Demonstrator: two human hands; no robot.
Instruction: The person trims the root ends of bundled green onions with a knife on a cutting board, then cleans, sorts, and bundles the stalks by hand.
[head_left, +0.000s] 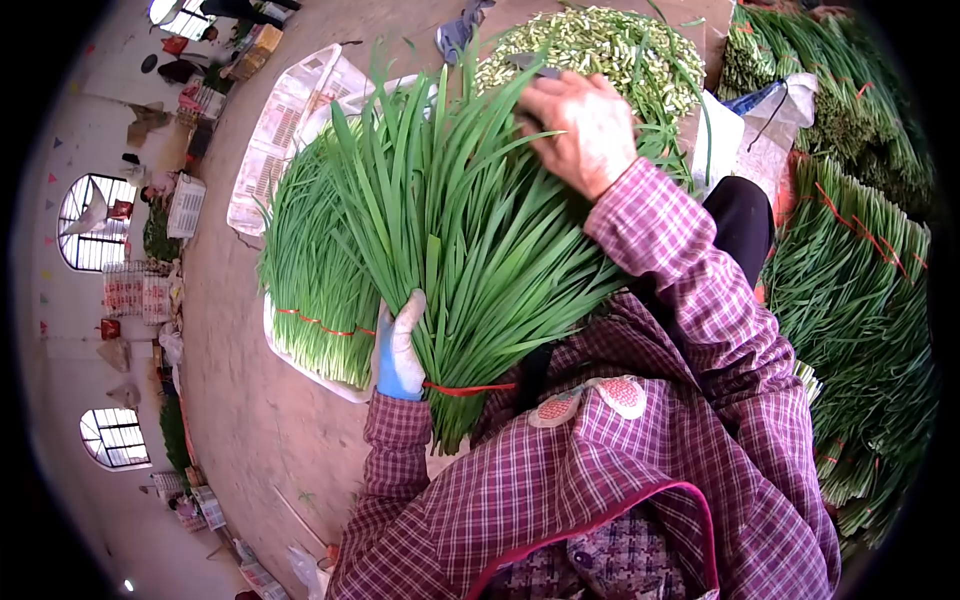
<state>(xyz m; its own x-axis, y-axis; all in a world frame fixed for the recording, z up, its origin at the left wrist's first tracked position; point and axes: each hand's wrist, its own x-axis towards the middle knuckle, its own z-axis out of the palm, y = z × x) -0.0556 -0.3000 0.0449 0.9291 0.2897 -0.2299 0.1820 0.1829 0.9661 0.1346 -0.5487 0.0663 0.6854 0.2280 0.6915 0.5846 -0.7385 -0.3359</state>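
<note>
A large bunch of green garlic chives (470,220) lies across my lap, tied with a red band (470,389) near its lower end. My left hand (400,345), in a white and blue glove, is closed around the bunch's left side. At the far end, my bare right hand (580,130) has curled fingers against the leaves. A dark knife blade (532,66) sticks out beside those fingers; the handle is hidden in the hand. Left of the bunch, more banded chives (325,270) rest in a white crate (285,140).
A heap of cut chive ends (610,50) lies ahead beyond my right hand. Stacked chive bundles (850,320) with red bands line my right side. A white plastic sheet (780,110) sits near my knee (740,215). Crates (186,205) and people stand along the far wall.
</note>
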